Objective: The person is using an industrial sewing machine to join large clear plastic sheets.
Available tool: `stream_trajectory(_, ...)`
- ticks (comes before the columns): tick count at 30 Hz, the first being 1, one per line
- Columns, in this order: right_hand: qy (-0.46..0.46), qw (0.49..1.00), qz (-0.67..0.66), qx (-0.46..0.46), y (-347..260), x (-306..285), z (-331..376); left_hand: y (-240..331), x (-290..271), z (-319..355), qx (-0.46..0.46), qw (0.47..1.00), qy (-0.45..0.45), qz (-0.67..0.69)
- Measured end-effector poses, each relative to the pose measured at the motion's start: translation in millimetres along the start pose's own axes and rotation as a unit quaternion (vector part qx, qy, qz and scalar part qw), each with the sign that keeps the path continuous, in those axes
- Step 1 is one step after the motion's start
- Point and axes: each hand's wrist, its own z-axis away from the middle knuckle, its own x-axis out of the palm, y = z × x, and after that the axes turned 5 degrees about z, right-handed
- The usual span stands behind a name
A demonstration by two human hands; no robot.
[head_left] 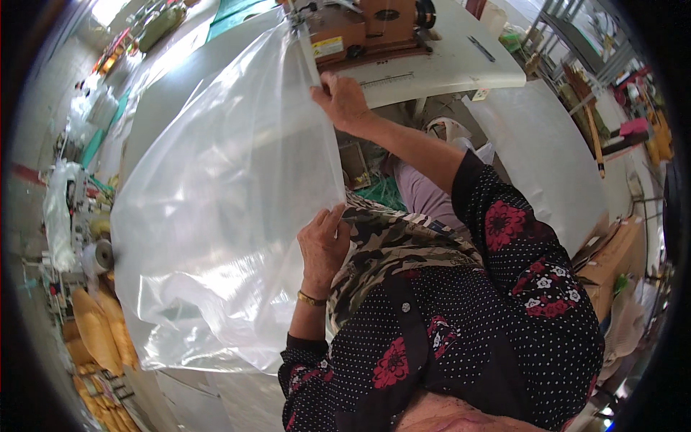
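Note:
A large translucent plastic sheet [223,194] spreads over the left and middle of the worktable, its right edge running up to a brown sewing machine [367,32]. Low on that edge, my left hand [322,245] pinches the plastic between thumb and fingers. My right hand [344,104] is closed on the same edge farther up, just in front of the machine. Between the two hands the edge is stretched fairly straight. At its far end the sheet gathers to a point under the machine's needle area, where details are too small to make out.
A pair of small snips [481,49] lies on the white tabletop [446,68] right of the machine. Another pale plastic sheet [551,165] hangs or lies at the right. Yellow bundles [97,331] stand at the far left, and a metal rack [568,43] at the back right.

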Motion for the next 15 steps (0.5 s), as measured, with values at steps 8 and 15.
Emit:
stream_trajectory(8,0.113,0.983,-0.141,-0.032,-1.3,3.7,-9.8,-5.1,2.5,-10.0,0.022,1.000,-0.011,-0.018)
stream_trajectory(15,0.030,0.955,-0.294,0.030,-5.0,1.0,-22.5,-6.8,-0.6,-41.5,0.034,0.997,-0.007,-0.066)
